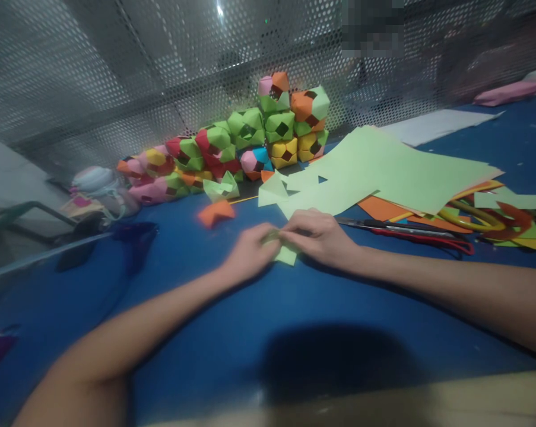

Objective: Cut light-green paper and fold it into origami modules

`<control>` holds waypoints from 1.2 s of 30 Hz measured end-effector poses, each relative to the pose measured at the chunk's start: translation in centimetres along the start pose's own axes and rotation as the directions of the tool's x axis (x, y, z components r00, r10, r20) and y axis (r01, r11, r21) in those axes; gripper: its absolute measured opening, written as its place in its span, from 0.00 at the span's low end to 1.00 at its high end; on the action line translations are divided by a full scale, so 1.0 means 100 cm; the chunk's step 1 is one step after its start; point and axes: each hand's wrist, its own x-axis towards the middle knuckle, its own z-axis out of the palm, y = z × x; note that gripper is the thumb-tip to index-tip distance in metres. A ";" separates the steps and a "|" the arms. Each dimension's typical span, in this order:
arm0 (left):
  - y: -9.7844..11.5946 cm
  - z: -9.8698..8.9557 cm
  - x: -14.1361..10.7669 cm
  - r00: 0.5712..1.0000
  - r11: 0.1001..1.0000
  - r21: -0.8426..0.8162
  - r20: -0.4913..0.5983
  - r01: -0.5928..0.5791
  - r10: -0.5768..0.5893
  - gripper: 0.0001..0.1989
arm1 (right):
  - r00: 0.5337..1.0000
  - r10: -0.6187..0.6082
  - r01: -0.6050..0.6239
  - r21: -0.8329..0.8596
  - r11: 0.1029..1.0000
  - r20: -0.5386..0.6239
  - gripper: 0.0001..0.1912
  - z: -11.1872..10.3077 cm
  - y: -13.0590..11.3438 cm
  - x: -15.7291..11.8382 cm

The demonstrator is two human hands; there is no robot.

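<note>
Both hands meet over the blue tabletop point(196, 332) on a small piece of light green paper point(287, 255). My left hand point(253, 249) is closed on its left side, thumb and fingers pinching the paper. From the right, my right hand point(319, 234) pinches the same paper, its fingertips touching those of the left. Much of the paper is hidden under the fingers, so its folds cannot be made out. An orange folded paper piece point(216, 213) lies just beyond my left hand, with a light green folded piece point(222, 187) behind it.
Stacked folded-paper blocks point(245, 127) line the perforated metal screen point(170, 71). Large green sheets point(374, 169) lie at the right, with a dark cutter-like tool point(383, 225), red-handled scissors point(437, 238) and paper scraps nearby. A white bottle-like object point(96, 181) stands left.
</note>
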 end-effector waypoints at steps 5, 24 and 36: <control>0.000 -0.001 0.003 0.993 0.991 -0.078 -0.027 0.109 -0.111 0.05 | 0.997 0.081 -0.081 0.061 0.995 0.007 0.08 0.000 -0.001 0.001; -0.003 0.001 0.004 0.944 0.964 -0.189 -0.238 0.187 -0.229 0.03 | 0.966 0.257 -0.257 0.015 0.966 0.026 0.07 0.002 0.000 0.003; 0.003 0.001 0.002 0.968 0.965 -0.221 -0.173 0.144 -0.184 0.07 | 0.982 0.186 -0.186 0.032 0.982 -0.017 0.06 0.004 0.002 0.001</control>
